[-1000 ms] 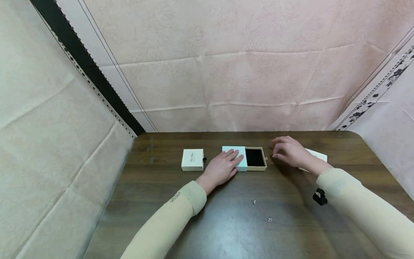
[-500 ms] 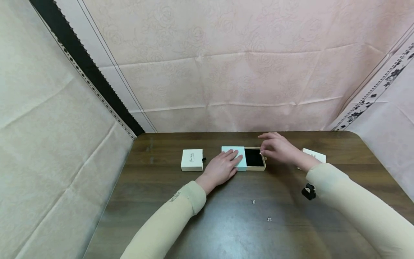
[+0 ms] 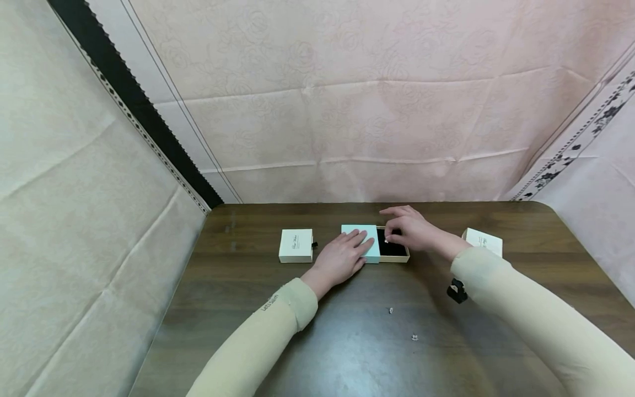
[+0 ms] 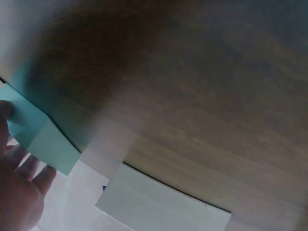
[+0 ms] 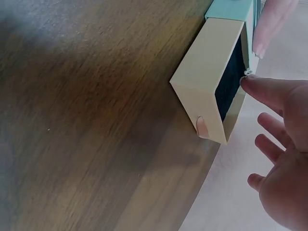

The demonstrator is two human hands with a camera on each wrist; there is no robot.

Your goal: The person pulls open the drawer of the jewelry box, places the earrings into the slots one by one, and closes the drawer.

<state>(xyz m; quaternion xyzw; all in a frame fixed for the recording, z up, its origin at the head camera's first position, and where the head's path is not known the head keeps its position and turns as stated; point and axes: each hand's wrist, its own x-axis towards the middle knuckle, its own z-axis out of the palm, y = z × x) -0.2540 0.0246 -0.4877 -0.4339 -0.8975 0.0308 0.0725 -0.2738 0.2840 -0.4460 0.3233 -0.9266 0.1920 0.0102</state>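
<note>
My left hand (image 3: pixel 339 258) lies over the pale blue sleeve (image 3: pixel 369 229) of a small drawer box, its straight fingers resting on the top. In the left wrist view the thumb touches the side of the blue sleeve (image 4: pixel 41 130). A cream drawer with a black lining (image 3: pixel 391 249) sticks out of the sleeve to the right. Above this drawer, my right hand (image 3: pixel 409 230) pinches a tiny sparkling piece of jewellery (image 5: pixel 248 72) between thumb and forefinger. The right wrist view shows the cream drawer (image 5: pixel 204 57) with a ribbon tab (image 5: pixel 202 127) on its end.
A white box (image 3: pixel 295 246) with a black tab stands left of the blue one. Another white box (image 3: pixel 483 241) sits to the right, partly behind the right forearm. Two tiny shiny pieces (image 3: pixel 391 310) lie on the wooden table (image 3: pixel 248 320) nearer the front.
My right hand has moved left from beside the box to over the drawer, carrying the small jewellery piece. The left hand has stayed on the blue sleeve.
</note>
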